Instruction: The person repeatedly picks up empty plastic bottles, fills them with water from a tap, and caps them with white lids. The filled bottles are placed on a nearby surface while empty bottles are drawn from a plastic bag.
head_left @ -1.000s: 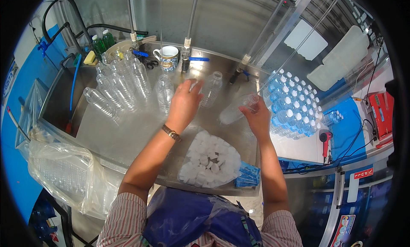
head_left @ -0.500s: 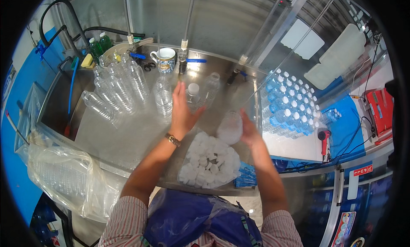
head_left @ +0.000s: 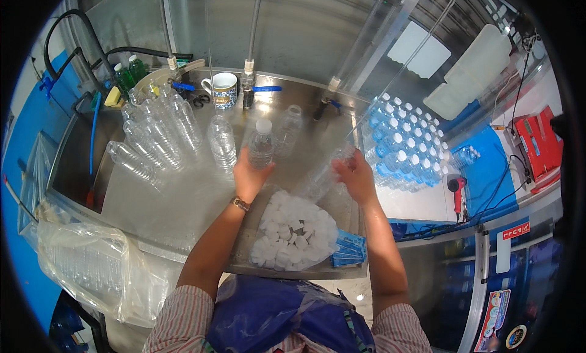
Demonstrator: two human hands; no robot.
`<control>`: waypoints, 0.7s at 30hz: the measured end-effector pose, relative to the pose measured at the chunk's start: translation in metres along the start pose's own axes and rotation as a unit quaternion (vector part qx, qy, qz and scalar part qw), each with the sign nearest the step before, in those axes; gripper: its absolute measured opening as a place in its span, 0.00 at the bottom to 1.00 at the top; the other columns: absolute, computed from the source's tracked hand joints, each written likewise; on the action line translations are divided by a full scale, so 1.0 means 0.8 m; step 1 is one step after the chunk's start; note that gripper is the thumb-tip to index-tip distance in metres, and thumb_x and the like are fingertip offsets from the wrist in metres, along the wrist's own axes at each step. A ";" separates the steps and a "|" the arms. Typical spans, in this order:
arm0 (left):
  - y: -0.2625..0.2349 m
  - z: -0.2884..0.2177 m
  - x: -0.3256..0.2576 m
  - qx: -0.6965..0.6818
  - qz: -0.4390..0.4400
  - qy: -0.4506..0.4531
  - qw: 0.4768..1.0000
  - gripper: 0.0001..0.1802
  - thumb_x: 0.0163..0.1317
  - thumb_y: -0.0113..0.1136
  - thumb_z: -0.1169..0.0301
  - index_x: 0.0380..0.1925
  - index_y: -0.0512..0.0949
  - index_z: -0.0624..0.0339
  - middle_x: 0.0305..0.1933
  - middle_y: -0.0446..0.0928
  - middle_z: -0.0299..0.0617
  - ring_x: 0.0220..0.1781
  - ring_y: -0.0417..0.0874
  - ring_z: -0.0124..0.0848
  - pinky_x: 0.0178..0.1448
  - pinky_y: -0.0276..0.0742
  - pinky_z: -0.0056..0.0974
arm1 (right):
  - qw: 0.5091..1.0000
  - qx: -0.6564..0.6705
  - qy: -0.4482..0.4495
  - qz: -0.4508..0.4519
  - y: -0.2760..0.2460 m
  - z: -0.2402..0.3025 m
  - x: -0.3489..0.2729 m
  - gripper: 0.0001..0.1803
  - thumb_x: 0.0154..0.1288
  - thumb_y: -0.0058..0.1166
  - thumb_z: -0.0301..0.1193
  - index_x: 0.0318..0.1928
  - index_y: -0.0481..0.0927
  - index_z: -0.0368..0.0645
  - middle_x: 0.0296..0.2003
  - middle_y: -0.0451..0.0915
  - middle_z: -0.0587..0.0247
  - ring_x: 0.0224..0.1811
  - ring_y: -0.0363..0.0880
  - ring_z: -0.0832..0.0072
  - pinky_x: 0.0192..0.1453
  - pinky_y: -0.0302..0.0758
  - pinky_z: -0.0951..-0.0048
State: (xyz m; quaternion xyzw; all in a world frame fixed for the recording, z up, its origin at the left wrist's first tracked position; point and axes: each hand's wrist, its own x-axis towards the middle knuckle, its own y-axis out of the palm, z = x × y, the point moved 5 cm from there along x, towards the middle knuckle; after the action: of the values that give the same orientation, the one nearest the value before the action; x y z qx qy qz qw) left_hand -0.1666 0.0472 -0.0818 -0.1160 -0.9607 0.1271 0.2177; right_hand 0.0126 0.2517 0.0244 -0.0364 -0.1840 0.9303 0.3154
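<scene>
My left hand point(head_left: 249, 177) is wrapped round the lower part of a transparent plastic bottle point(head_left: 262, 140) that stands upright with a white cap on. In my right hand point(head_left: 356, 177) is another transparent bottle point(head_left: 318, 177), tilted and smeared by motion; whether it has a cap I cannot tell. Just behind the capped bottle stands an uncapped bottle point(head_left: 289, 132). Left of my left hand, one more bottle point(head_left: 221, 147) is upright under a thin tube. Between my forearms lies a transparent bag of white caps point(head_left: 294, 231) on the steel sink top point(head_left: 165, 200).
Several empty bottles point(head_left: 160, 133) lean together at the left. A patterned mug point(head_left: 223, 92) stands by the blue-handled taps point(head_left: 266, 89). Capped bottles point(head_left: 406, 136) fill the right side, near a red heat gun point(head_left: 456, 191). Blue labels point(head_left: 349, 250) lie beside the caps.
My left hand has gone from open beside the capped bottle to closed round it. The bottle in my right hand has turned to a slant. The whole view has shifted slightly.
</scene>
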 end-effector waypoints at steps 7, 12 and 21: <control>-0.033 -0.063 -0.035 -0.065 0.128 -0.010 0.990 0.38 0.40 0.79 0.68 0.54 0.71 0.63 0.38 0.84 0.47 0.44 0.87 0.40 0.47 0.80 0.41 | 0.953 -0.202 -0.149 -0.169 0.030 -0.010 0.007 0.35 0.56 0.72 0.40 0.59 0.73 0.37 0.37 0.81 0.53 0.38 0.81 0.65 0.39 0.78 0.68; -0.039 -0.085 -0.066 -0.110 0.271 -0.052 0.955 0.39 0.40 0.78 0.69 0.54 0.71 0.65 0.41 0.84 0.47 0.44 0.86 0.35 0.49 0.81 0.39 | 0.926 -0.272 -0.162 -0.207 0.040 0.012 -0.005 0.41 0.56 0.70 0.46 0.62 0.69 0.33 0.51 0.75 0.45 0.51 0.75 0.50 0.55 0.73 0.60; -0.023 -0.108 -0.121 -0.263 0.475 -0.075 0.836 0.38 0.46 0.76 0.67 0.57 0.70 0.64 0.47 0.81 0.46 0.43 0.85 0.34 0.52 0.81 0.40 | 0.964 0.194 -0.180 0.032 0.067 0.032 -0.067 0.22 0.72 0.54 0.37 0.59 0.75 0.34 0.55 0.78 0.52 0.59 0.76 0.56 0.65 0.69 0.60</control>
State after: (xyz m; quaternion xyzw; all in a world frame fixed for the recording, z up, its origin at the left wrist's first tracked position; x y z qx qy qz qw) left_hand -0.0460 0.0197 -0.0384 -0.6013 -0.7981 -0.0339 0.0192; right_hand 0.0203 0.1719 0.0263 0.1879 -0.0524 0.9489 0.2481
